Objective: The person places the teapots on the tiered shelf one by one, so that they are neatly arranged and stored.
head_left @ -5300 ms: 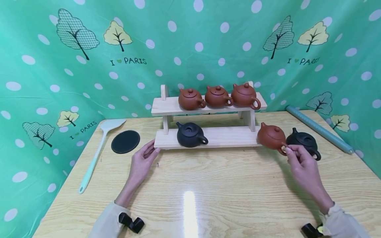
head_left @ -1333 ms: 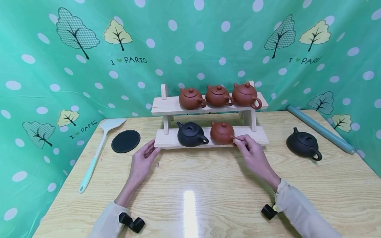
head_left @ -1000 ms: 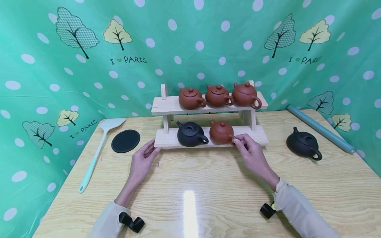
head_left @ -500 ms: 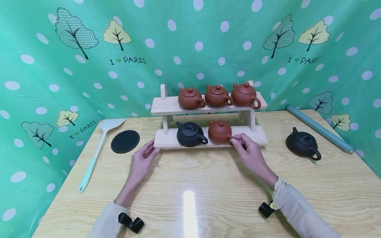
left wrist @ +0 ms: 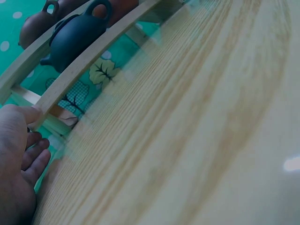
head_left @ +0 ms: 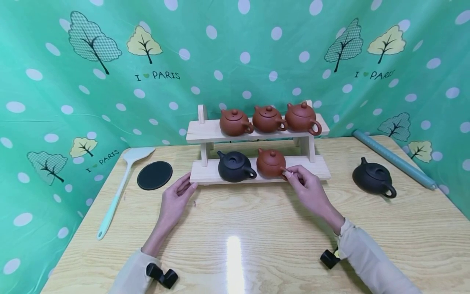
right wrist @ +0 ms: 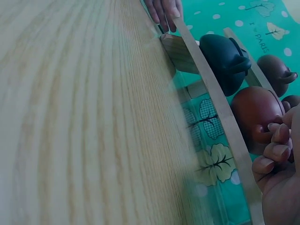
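My right hand pinches the handle of a reddish-brown teapot, which sits on the lower board of a two-tier wooden shelf. Left of that pot, on the same board, stands a black teapot; a narrow gap at most separates the two. With thumb and fingers my left hand grips the lower board's left end, as the left wrist view shows around the board's edge. In the right wrist view, curled fingers partly cover the brown teapot's handle.
Three reddish-brown teapots line the upper board. Another black teapot rests on the table at the right, near a grey-green roll. A black round coaster and a pale spatula lie at the left.
The brown teapot in my right hand has moved left from beyond the shelf's right end to beside the black pot, sliding slightly closer to it. My left hand has stayed put.
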Demonstrator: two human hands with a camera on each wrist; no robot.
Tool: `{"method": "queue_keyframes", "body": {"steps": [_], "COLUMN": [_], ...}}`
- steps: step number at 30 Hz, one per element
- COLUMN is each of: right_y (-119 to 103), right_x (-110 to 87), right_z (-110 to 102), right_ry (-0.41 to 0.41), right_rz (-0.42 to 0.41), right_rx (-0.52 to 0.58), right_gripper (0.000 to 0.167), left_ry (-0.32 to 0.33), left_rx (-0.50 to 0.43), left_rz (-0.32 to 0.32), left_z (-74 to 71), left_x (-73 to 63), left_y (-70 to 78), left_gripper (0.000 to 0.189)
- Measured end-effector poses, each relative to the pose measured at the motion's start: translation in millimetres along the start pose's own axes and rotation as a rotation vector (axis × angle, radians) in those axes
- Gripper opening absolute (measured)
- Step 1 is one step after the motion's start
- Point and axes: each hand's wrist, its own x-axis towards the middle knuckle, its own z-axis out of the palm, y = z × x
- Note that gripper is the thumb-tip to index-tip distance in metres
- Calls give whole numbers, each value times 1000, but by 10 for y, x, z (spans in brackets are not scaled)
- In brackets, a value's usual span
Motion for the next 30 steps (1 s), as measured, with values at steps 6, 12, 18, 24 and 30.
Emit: {"method": "queue_keyframes", "body": {"steps": [6,12,18,24,30], "right_y": [8,58,94,142,163], "right_x": [-14,-23,-59,-126,-208], "right_z": [-21,-58,-131,-215,-321], "right_ry": [-14,14,43,60,85], "right_rz": [11,-2,-22,-28,-19], "right_rx": [10,-11,-35,-60,-66], "right_gripper": [19,19,20,22,21], "left_ry": [-1,-1,3,0,3], "left_rx": [3,-2,0,4,-1], "left_rz": [-1,0,2,-4,5], "left_z": [0,2,0,-2,1], "left_x": [0,-3,-6,-9,-13], "left_y": [-3,0,5,2,3], "left_gripper": [53,53,53,53,53]}}
